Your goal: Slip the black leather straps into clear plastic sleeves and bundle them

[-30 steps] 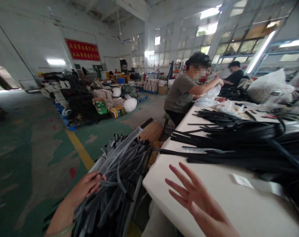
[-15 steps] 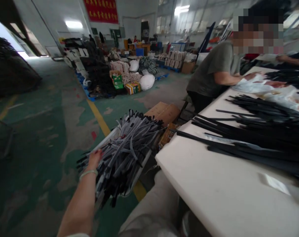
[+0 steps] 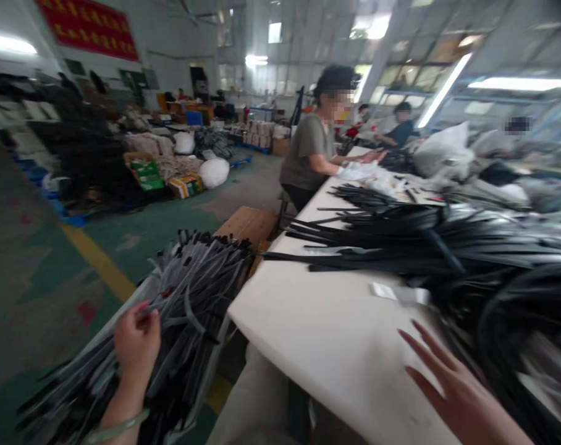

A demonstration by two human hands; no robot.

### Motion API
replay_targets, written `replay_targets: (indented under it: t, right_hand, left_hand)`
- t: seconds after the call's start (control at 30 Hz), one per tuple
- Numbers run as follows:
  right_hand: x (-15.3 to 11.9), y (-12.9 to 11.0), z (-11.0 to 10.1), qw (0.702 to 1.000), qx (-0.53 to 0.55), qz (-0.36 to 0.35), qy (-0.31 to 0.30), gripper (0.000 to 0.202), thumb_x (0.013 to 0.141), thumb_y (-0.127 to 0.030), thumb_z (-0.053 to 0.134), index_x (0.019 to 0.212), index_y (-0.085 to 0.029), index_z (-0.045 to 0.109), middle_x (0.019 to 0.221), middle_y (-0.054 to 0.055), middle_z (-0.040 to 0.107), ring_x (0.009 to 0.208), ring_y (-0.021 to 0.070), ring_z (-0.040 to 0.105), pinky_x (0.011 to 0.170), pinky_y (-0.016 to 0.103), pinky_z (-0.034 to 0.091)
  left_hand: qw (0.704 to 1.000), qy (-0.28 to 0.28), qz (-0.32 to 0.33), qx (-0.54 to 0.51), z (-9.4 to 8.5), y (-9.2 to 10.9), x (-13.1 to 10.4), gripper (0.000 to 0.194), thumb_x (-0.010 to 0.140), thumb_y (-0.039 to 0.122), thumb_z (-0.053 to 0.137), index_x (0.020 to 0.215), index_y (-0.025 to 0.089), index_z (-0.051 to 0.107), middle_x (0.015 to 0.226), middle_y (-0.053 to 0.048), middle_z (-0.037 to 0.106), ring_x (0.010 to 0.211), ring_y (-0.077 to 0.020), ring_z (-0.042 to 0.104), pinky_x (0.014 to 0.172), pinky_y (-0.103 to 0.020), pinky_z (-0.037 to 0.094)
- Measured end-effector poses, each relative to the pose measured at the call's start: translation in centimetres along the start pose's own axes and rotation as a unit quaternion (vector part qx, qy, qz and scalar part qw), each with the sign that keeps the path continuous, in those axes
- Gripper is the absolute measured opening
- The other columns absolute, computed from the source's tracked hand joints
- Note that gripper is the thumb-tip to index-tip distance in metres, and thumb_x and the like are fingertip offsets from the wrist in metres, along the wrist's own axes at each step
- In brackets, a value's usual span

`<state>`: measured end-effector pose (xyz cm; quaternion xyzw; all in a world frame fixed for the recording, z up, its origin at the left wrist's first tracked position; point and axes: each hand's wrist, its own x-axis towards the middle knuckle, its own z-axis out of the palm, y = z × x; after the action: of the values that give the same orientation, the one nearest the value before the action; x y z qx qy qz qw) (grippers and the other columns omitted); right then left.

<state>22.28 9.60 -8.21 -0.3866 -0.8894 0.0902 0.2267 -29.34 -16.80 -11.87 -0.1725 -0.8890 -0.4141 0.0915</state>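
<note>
My left hand (image 3: 138, 337), a pale green bangle on its wrist, is over a long light-coloured bin heaped with grey and black strips (image 3: 192, 296). Its fingers are curled together, and what they hold, if anything, I cannot make out. My right hand (image 3: 440, 377) hovers at the near right of the white table (image 3: 303, 321), fingers spread and nothing in them. Beyond its fingertips lies a small white piece with a clear part (image 3: 398, 293). Many long black strips (image 3: 382, 247) are piled across the table, curving in loops close to my right hand.
A co-worker (image 3: 311, 148) in a grey-green shirt handles white plastic at the table's far side. Cardboard boxes (image 3: 248, 224) stand on the floor behind the bin. Large white sacks (image 3: 442, 151) and more people are farther back. Stacked goods on pallets line the left.
The view has swung right, bringing more of the table and black strips into sight. My right hand has come into view at lower right. My left hand is now nearer to me.
</note>
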Motion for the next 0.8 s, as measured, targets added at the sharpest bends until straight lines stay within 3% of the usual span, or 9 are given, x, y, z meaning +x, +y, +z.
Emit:
replay_targets:
  t: [0.07, 0.17, 0.3, 0.4, 0.47, 0.53, 0.6, 0.7, 0.8]
  right_hand:
    - [2.0, -0.6, -0.3, 0.997, -0.031, -0.009, -0.071, 0.059, 0.093, -0.040, 0.050, 0.149, -0.032, 0.035, 0.161, 0.006, 0.020, 0.140, 0.0320, 0.034, 0.108, 0.046, 0.039]
    - [6.2, -1.3, 0.5, 0.992, -0.061, 0.055, -0.099, 0.059, 0.092, -0.037, 0.054, 0.148, -0.029, 0.037, 0.162, 0.009, -0.003, 0.146, 0.0354, 0.014, 0.113, 0.052, 0.027]
    - [9.0, -1.1, 0.8, 0.983, -0.030, 0.109, -0.148, 0.065, 0.096, -0.041, 0.044, 0.151, -0.012, 0.028, 0.158, 0.021, 0.017, 0.147, 0.0332, 0.014, 0.115, 0.059, 0.012]
    - [7.2, -2.4, 0.6, 0.983, 0.002, 0.074, -0.168, 0.070, 0.092, -0.043, 0.052, 0.151, -0.012, 0.030, 0.155, 0.018, 0.030, 0.145, 0.0292, 0.025, 0.117, 0.053, 0.013]
    - [4.9, -4.6, 0.7, 0.984, 0.049, 0.034, -0.170, 0.067, 0.087, -0.036, 0.060, 0.148, -0.018, 0.038, 0.151, 0.013, 0.039, 0.140, 0.0276, 0.035, 0.118, 0.049, 0.018]
    - [2.5, -7.4, 1.1, 0.979, 0.165, -0.005, -0.116, 0.052, 0.086, -0.026, 0.061, 0.137, -0.023, 0.054, 0.137, 0.011, 0.058, 0.128, 0.0267, 0.052, 0.112, 0.045, 0.033]
    - [0.6, -10.0, 1.5, 0.961, 0.276, 0.002, 0.006, 0.028, 0.090, -0.022, 0.056, 0.113, -0.027, 0.072, 0.108, 0.009, 0.073, 0.100, 0.0226, 0.068, 0.091, 0.035, 0.053]
    - [-0.9, -12.2, 1.3, 0.897, 0.405, 0.047, 0.174, 0.014, 0.085, -0.020, 0.066, 0.089, -0.029, 0.077, 0.082, 0.004, 0.073, 0.076, 0.0186, 0.068, 0.070, 0.028, 0.056]
    - [-0.5, -11.5, 0.3, 0.776, 0.534, 0.183, 0.282, 0.011, 0.075, -0.022, 0.078, 0.084, -0.028, 0.075, 0.081, 0.001, 0.072, 0.074, 0.0161, 0.066, 0.065, 0.024, 0.054]
  left_hand:
    - [0.990, -0.013, 0.135, -0.050, 1.2, 6.7, 1.1, 0.034, 0.078, 0.035, 0.058, 0.108, 0.018, 0.058, 0.093, -0.007, 0.063, 0.092, -0.0269, 0.060, 0.099, -0.044, 0.046]
    - [0.918, -0.035, 0.378, -0.114, 2.4, 16.2, -1.0, 0.020, 0.086, 0.031, 0.053, 0.101, 0.019, 0.059, 0.098, -0.009, 0.062, 0.103, -0.0273, 0.059, 0.102, -0.044, 0.044]
    - [0.815, -0.217, 0.516, -0.153, 5.0, 23.4, -8.1, 0.024, 0.094, 0.019, 0.043, 0.114, 0.020, 0.056, 0.117, -0.011, 0.059, 0.115, -0.0227, 0.056, 0.102, -0.038, 0.045]
    - [0.750, -0.359, 0.539, -0.134, 7.6, 25.0, -12.5, 0.033, 0.095, 0.017, 0.041, 0.124, 0.023, 0.055, 0.130, -0.010, 0.055, 0.122, -0.0216, 0.053, 0.104, -0.037, 0.045]
    - [0.735, -0.417, 0.519, -0.126, 8.9, 25.5, -14.3, 0.042, 0.092, 0.013, 0.043, 0.132, 0.023, 0.051, 0.140, -0.010, 0.049, 0.129, -0.0226, 0.048, 0.109, -0.040, 0.041]
    - [0.711, -0.473, 0.501, -0.137, 9.5, 25.8, -15.2, 0.051, 0.089, 0.013, 0.049, 0.139, 0.023, 0.044, 0.148, -0.011, 0.042, 0.136, -0.0244, 0.040, 0.114, -0.043, 0.034]
    - [0.661, -0.558, 0.479, -0.153, 9.4, 26.2, -15.9, 0.046, 0.087, 0.021, 0.058, 0.133, 0.021, 0.052, 0.142, -0.010, 0.051, 0.131, -0.0265, 0.045, 0.112, -0.041, 0.035]
    - [0.588, -0.679, 0.412, -0.154, 8.5, 26.3, -16.6, 0.023, 0.089, 0.039, 0.058, 0.090, 0.019, 0.069, 0.091, -0.003, 0.070, 0.090, -0.0222, 0.064, 0.083, -0.029, 0.049]
    - [0.636, -0.667, 0.355, -0.159, 8.0, 26.0, -17.1, 0.036, 0.092, 0.041, 0.051, 0.070, 0.016, 0.065, 0.071, -0.001, 0.063, 0.073, -0.0180, 0.058, 0.068, -0.025, 0.042]
